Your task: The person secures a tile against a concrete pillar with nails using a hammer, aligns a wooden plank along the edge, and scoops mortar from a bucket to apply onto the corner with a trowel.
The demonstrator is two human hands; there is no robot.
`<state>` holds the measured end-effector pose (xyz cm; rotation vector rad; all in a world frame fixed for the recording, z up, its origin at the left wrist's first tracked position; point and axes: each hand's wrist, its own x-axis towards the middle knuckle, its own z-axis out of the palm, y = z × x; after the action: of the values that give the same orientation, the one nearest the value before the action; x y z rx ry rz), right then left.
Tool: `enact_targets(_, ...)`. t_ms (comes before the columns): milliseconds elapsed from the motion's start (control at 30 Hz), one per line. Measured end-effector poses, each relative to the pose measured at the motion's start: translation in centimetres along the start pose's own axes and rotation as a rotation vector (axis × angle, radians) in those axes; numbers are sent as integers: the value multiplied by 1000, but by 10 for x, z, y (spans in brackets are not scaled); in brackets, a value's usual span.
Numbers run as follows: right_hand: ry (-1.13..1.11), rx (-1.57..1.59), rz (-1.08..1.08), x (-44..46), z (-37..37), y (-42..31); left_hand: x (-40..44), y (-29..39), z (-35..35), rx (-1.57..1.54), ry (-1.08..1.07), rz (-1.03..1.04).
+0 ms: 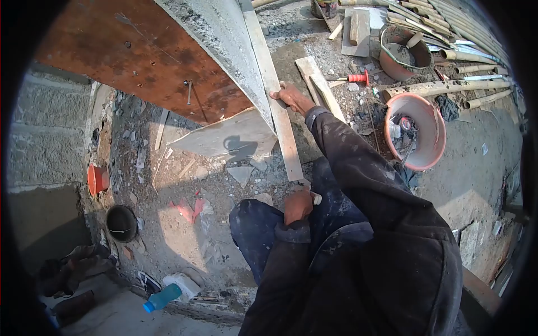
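Observation:
My right hand [294, 98] grips the edge of a long wooden board [284, 131], which lies against the grey cement face [221, 39] of a beam-like block. Brown plywood [151, 56] covers the block's other side, with a metal bolt [189, 93] sticking out. Below it is a grey end face [230, 137] with a shadow on it. My left hand [298, 206] is closed in a fist near my knees, under the board's lower end; something small and pale shows at its edge, too hidden to name.
To the right are an orange bucket [440, 137] with items inside, a mortar bucket [392, 63], a red-handled tool [358, 78] and bamboo poles [448, 88]. At left are a small red bucket [98, 180], a black bucket [121, 223] and a blue bottle [162, 297]. Rubble covers the ground.

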<state>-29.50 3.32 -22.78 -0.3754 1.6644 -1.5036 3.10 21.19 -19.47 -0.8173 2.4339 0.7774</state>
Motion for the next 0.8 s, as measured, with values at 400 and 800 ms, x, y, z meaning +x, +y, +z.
enact_targets(400,-143,40,3,-20,-4,-19,4,-23,-60,-59,149,-218)
enact_targets(800,-86,14,22,-21,-3,-22,34,-58,-151,-2385,494,-120)
